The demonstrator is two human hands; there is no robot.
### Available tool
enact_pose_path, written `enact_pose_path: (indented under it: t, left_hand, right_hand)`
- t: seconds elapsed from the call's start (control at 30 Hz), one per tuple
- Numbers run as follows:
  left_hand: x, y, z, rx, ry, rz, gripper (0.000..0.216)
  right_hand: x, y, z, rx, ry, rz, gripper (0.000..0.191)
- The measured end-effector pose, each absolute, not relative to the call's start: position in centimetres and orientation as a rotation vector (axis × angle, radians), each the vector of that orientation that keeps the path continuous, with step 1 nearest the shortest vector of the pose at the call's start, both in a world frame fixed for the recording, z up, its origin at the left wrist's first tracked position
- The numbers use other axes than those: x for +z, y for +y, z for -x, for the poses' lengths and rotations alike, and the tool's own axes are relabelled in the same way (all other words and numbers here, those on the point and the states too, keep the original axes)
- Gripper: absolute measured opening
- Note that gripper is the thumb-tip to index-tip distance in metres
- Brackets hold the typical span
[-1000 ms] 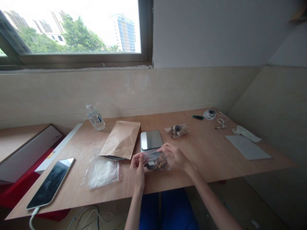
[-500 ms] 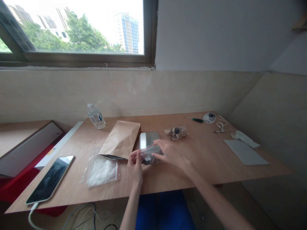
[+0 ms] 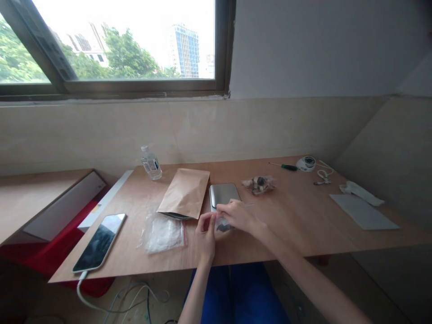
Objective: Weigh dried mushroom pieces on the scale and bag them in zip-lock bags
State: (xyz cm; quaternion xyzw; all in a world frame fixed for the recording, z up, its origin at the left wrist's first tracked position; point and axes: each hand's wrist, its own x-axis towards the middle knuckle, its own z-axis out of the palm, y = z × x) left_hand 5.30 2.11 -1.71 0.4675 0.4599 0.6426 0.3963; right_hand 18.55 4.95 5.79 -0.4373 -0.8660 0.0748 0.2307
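Note:
Both my hands pinch the top edge of a small clear zip bag (image 3: 225, 225) with something dark inside. My left hand (image 3: 206, 228) grips its left corner, fingers closed. My right hand (image 3: 238, 213) is closed on the same edge just to the right and partly covers the bag. Right behind my hands lies a silver digital scale (image 3: 225, 193), its near part hidden by my fingers. A brown kraft paper pouch (image 3: 185, 191) rests left of the scale, its dark mouth towards me. Beside my left hand is a stack of clear zip bags (image 3: 165, 231) with a red seal line.
A clear bag of dried pieces (image 3: 259, 184) lies right of the scale. Further right are a screwdriver (image 3: 286, 167), a dome camera (image 3: 306, 163), a white cable (image 3: 324, 176) and a grey sheet (image 3: 364, 211). On the left stand a water bottle (image 3: 151, 163) and a plugged-in phone (image 3: 99, 243).
My right hand has moved in close to my left along the bag's top edge, fingers now pinched there. The view has turned slightly left, so the scene sits further right.

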Motion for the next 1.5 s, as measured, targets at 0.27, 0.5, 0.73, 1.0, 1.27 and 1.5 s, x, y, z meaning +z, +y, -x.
enact_pose_path:
  t: [0.27,0.5,0.73,1.0,1.27,1.5]
  left_hand:
    - [-3.3,1.6,-5.3,1.719,1.207,-1.239,0.02]
    - [-2.3,1.9,-5.0,1.573,1.2,-1.243,0.022]
    - [-1.4,1.6,-5.1,1.459,1.137,-1.277,0.019]
    - [-1.4,1.4,-5.2,1.52,1.116,-1.265,0.017]
    - [-1.0,1.4,-5.5,1.547,1.192,-1.316,0.019]
    - [-1.4,2.0,-4.7,1.533,1.175,-1.287,0.023]
  right_hand:
    - [5.6,4.5,-19.1,0.121,-2.493,1.307,0.023]
    - [5.6,4.5,-20.2,0.051,-2.644,1.401,0.019]
    - [5.3,3.9,-19.8,0.086,-2.643,1.277,0.021]
    - [5.9,3.2,-19.9,0.278,-2.327,1.269,0.017]
    - [4.6,3.7,-19.3,-0.079,-2.415,1.1,0.027]
    - [4.6,4.4,-21.0,0.034,-2.447,1.176,0.017]
